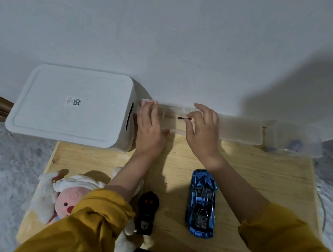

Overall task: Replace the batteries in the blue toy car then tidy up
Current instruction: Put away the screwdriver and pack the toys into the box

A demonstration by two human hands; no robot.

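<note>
Your right hand (202,133) is the active grip: thumb and forefinger pinch the handle end of a thin screwdriver with a dark reddish-brown handle (181,118), held level over a long clear plastic tray (232,130) at the 12 o'clock edge of the pale wooden surface (268,176). The remaining fingers of that hand are spread and loosely bent above the tray. Your left hand (150,128) is released, fingers straight and together, lying flat on the left end of the same tray, with its outer edge just beside a white plastic lidded storage box (72,104). That box stands at 10 o'clock, against the wall, and bears a small printed label with a QR code (73,101) on its lid.

At the tray's right end, at 2 o'clock, a clear plastic container (294,138) holds bluish items too blurred to identify.

The glossy blue toy car (202,203) rests on its wheels on the surface at 5 o'clock, under your right forearm, untouched. A black remote control with two red buttons (146,213) lies at 6 o'clock, well apart from the car. A white and pink plush toy (67,195) lies at 7 o'clock, partly hidden by your mustard-yellow sleeve (96,216).
</note>
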